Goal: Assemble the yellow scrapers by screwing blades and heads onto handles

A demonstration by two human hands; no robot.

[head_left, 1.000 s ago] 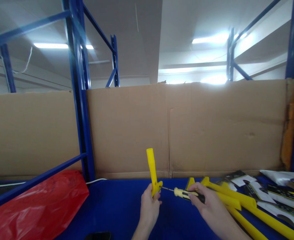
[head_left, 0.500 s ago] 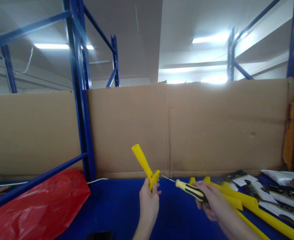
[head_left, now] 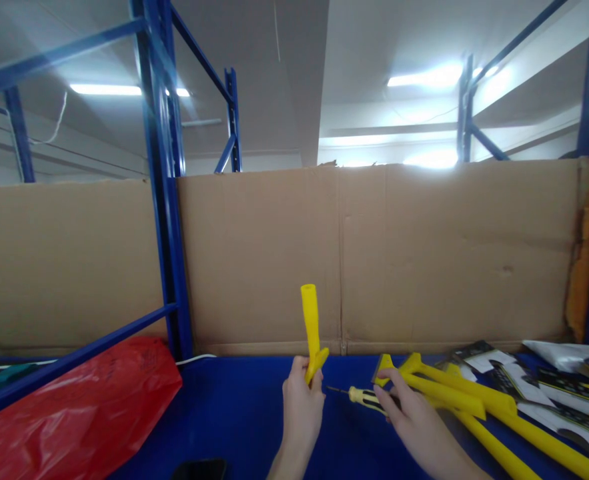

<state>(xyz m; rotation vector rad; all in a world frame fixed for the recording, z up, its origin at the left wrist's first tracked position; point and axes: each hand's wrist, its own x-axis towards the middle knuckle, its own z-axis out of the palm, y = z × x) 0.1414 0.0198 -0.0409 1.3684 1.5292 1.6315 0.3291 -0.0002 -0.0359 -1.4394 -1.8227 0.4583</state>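
My left hand [head_left: 303, 400] is closed around the lower end of a yellow plastic scraper [head_left: 311, 327], whose hollow handle points almost straight up. To the right, my right hand [head_left: 411, 413] has the cream-and-black handle of a screwdriver [head_left: 361, 396] under its thumb, the rear of that handle partly hidden by the fingers. The screwdriver's thin shaft points left toward my left hand, apart from the held scraper. The right thumb and index finger reach to the head of another yellow scraper [head_left: 386, 363]; whether they grip it, I cannot tell.
Several long yellow scrapers [head_left: 489, 399] lie in a pile at the right, beside black-and-white packages [head_left: 564, 407]. A red plastic bag [head_left: 124, 393] lies at the left by a blue rack post [head_left: 167, 267]. A cardboard wall [head_left: 424, 260] closes off the back of the blue tabletop [head_left: 244, 413].
The scraper in my left hand has turned from leaning left to nearly upright. My right hand has moved left and the screwdriver's tip has come away from the scraper and dropped lower.
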